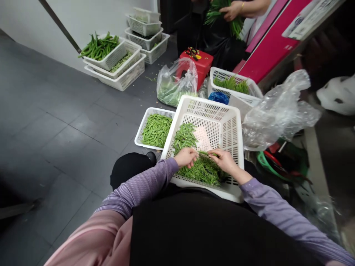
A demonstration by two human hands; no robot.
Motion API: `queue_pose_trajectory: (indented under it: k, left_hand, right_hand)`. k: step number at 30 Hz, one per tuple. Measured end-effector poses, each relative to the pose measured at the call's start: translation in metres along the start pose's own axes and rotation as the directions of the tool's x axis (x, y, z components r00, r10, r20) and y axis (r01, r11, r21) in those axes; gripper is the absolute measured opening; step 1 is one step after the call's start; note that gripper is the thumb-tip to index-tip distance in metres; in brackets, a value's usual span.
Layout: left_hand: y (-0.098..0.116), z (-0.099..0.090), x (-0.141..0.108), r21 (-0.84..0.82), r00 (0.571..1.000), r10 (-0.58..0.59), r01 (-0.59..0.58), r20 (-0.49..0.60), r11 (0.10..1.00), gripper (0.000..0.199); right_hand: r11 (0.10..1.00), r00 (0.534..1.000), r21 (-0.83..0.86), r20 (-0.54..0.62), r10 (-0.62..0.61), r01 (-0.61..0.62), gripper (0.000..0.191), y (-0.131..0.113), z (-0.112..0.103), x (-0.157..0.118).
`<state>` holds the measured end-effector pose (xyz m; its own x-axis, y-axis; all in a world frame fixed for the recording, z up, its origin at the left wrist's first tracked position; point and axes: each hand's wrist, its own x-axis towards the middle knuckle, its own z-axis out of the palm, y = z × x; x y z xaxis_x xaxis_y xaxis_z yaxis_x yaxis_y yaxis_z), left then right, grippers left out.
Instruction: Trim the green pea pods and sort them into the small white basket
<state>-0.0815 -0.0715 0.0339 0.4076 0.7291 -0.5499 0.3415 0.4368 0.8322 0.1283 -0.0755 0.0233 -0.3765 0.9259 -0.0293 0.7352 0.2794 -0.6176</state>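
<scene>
A green pea pod (204, 152) is stretched between my two hands, over a large white slotted basket (235, 144) on my lap. My left hand (187, 157) pinches the pod's left end with curled fingers. At the other end, my right hand (225, 160) has thumb and fingertips closed around it. Beneath my hands lies a heap of thin green trimmings (203, 173) in the near part of the basket. A smaller pile of pods (185, 136) sits beyond my left hand, beside a pale pinkish patch on the basket floor.
A small white basket of pods (156, 129) stands at the left. Farther off are stacked baskets (122, 81), a plastic bag of greens (176, 87) and a red container (203, 61). A co-worker's hand (232, 10) holds long greens. Crumpled clear plastic (277, 111) lies right.
</scene>
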Motion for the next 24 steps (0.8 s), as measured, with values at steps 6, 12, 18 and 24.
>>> queue_pose_trajectory:
  k: [6, 12, 18, 24]
  left_hand:
    - [0.006, 0.005, -0.013, -0.278, 0.988, 0.063, -0.022, 0.14, 0.96, 0.011]
    - [0.008, 0.001, -0.02, -0.271, 0.952, 0.115, -0.035, 0.285, 0.962, 0.018]
    - [0.011, 0.005, -0.026, -0.323, 0.961, 0.184, -0.111, 0.204, 0.94, 0.015]
    - [-0.012, 0.013, -0.016, 0.379, 0.985, 0.084, -0.135, 0.149, 0.916, 0.017]
  right_hand:
    - [0.997, 0.996, -0.014, -0.041, -0.079, 0.078, 0.018, -0.014, -0.001, -0.015]
    - [0.997, 0.997, 0.032, -0.05, -0.063, 0.064, 0.017, -0.012, 0.0, -0.019]
    - [0.949, 0.993, 0.315, -0.098, 0.061, -0.028, 0.012, -0.025, 0.011, -0.022]
    - [0.426, 0.889, 0.871, 0.025, 0.458, -0.244, 0.021, -0.05, 0.025, -0.017]
